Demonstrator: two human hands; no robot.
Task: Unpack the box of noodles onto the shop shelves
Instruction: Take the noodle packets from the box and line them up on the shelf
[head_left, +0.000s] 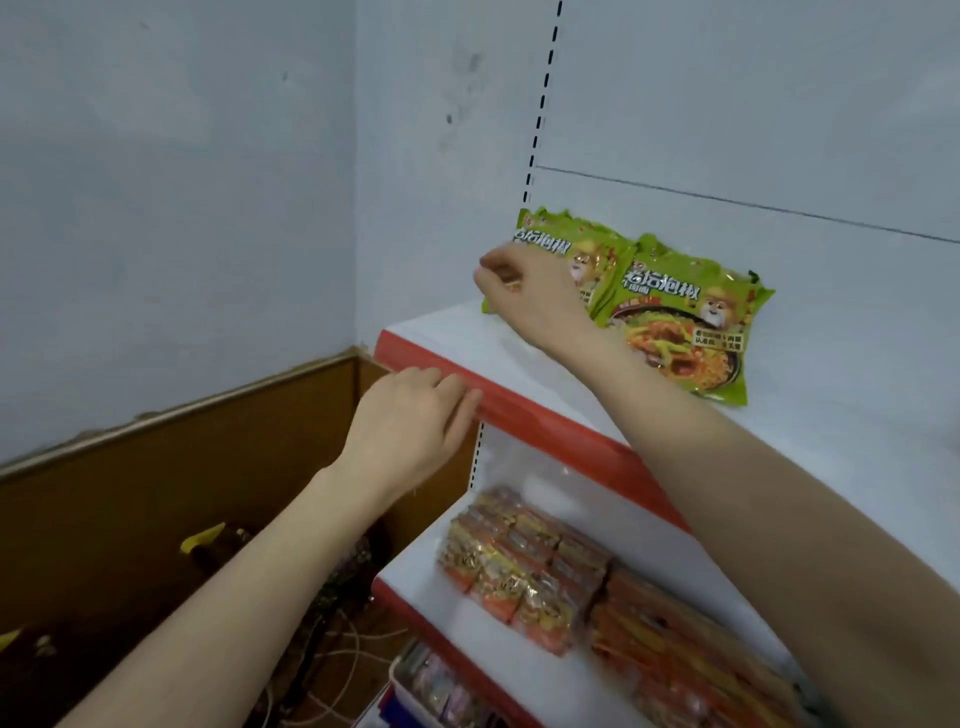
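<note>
- A person's right hand (522, 291) reaches across the top shelf (457, 332), fingers curled on the left edge of a green noodle packet (558, 236) and gripping it.
- That packet stands upright against the white back panel (727, 130), overlapping a second green packet (685, 322) just to its right, which leans back the same way.
- The left hand (410, 415) rests on the shelf's red front strip (550, 421), fingers loosely bent and holding nothing.
- Orange noodle packets (524, 566) lie in rows on the lower shelf (519, 675).
- A brown panel (156, 493) lines the wall at left.
</note>
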